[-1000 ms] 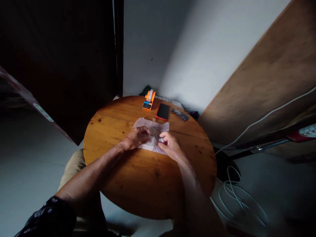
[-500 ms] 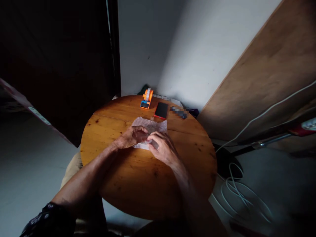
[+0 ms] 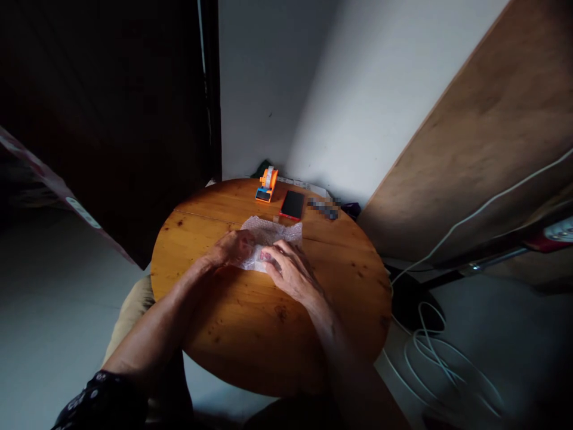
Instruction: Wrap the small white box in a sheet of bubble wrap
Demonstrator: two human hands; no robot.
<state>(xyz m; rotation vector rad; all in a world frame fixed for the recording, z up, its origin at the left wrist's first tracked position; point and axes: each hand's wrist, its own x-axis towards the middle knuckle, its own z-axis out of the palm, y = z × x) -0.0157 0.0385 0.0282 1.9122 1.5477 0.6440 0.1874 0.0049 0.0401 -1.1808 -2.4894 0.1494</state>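
Note:
A sheet of clear bubble wrap (image 3: 274,229) lies on the round wooden table (image 3: 242,316). At its left edge is my left hand (image 3: 231,248), with fingers curled in against the wrap and seemingly gripping it; the fingertips are partly hidden. My right hand (image 3: 292,270) rests over the right half of the sheet, its fingers bent and close together. Under those fingertips shows a small pinkish thing (image 3: 265,255), mostly covered and too small to name.
Along the table's far side stand an orange tape dispenser (image 3: 267,184), a phone with a red edge (image 3: 292,205) and a blurred dark object (image 3: 323,208). A white wall (image 3: 277,89) rises behind. White cable (image 3: 430,340) lies coiled on the floor at right.
My left hand has drawn a little left, away from my right hand, and its fingers have curled in at the wrap's edge. My right hand has lowered slightly onto the sheet.

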